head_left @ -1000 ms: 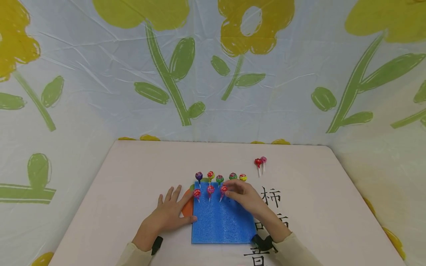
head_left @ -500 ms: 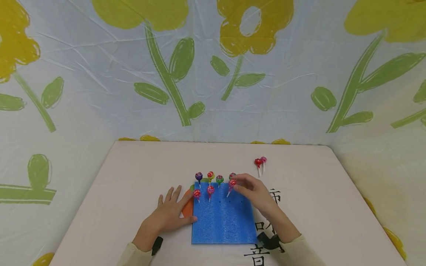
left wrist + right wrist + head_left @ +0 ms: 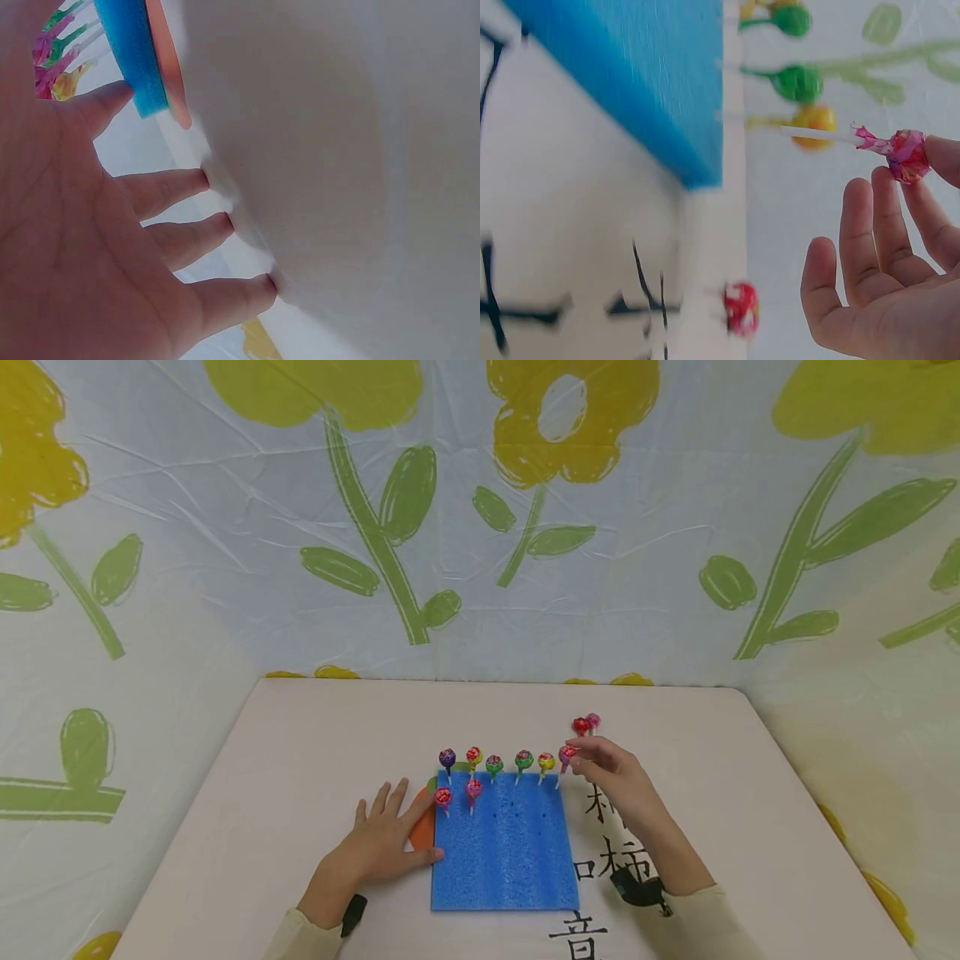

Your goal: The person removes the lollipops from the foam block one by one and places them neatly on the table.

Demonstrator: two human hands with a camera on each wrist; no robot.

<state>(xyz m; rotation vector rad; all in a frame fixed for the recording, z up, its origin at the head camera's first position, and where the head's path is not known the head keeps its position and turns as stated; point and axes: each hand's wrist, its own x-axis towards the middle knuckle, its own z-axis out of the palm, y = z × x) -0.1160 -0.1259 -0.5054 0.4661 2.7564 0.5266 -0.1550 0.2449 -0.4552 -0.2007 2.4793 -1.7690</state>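
My right hand [image 3: 618, 781] pinches a pink lollipop [image 3: 909, 155] by its wrapped head, between thumb and fingertips, at the back right corner of a blue foam board [image 3: 498, 860]. Its bare white stick shows in the right wrist view, clear of the foam. My left hand [image 3: 378, 847] lies with fingers spread beside the board's left edge, index finger and thumb at the foam and the other fingertips on the table. A back row of several lollipops stands in the board, among them a purple one [image 3: 447, 758]. Two reddish lollipops [image 3: 474, 788] stand in front of them.
Small dark holes [image 3: 516, 816] dot the board. An orange piece [image 3: 423, 827] with green parts sticks out from under it. Two more lollipops [image 3: 581, 725] lie behind my right hand. Black characters [image 3: 582, 941] mark the tabletop, and a flowered cloth [image 3: 645, 610] hangs behind.
My right hand has pulled the pink lollipop from the right end of the front row and carried it right and back, past the yellow one. My left hand has stayed still.
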